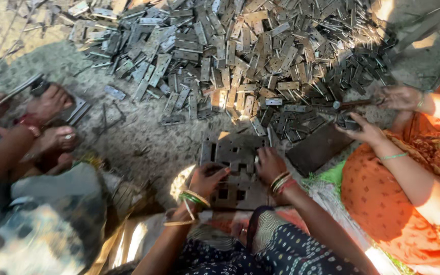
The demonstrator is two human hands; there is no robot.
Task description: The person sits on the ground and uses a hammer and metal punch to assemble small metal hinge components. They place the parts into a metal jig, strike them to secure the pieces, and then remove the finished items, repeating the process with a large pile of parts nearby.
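Left hand (207, 179) rests on the left edge of a flat metal plate (235, 175), fingers curled over the edge and closed on it. Right hand (270, 165) lies on the plate's upper right part, fingers bent down against the surface; whether it pinches a small piece there cannot be told, as the fingertips are in shadow. Bangles sit on both wrists.

The plate lies on the ground just in front of the person's knees, near the bottom middle of the view. It is dark grey, with square holes punched through it.

Judgement on handling: sheet steel, stiff, fairly heavy for its size, not fragile. Cut edges and hole rims are likely sharp. The surface looks dull, so probably not slippery. Best held by the outer edges, or with fingers hooked through the holes.

Beyond the plate, a large heap of hinges (240, 56) spreads across the far part of the ground. A dark flat slab (318, 148) lies just right of the plate.

Another person's hands (365, 130) work at the right, one holding a small dark tool; its kind is unclear. A third person's hands (52, 119) at the left are blurred.

The plate's near edge is hidden by the person's patterned clothing (281, 249). Harsh sunlight blows out detail in patches.
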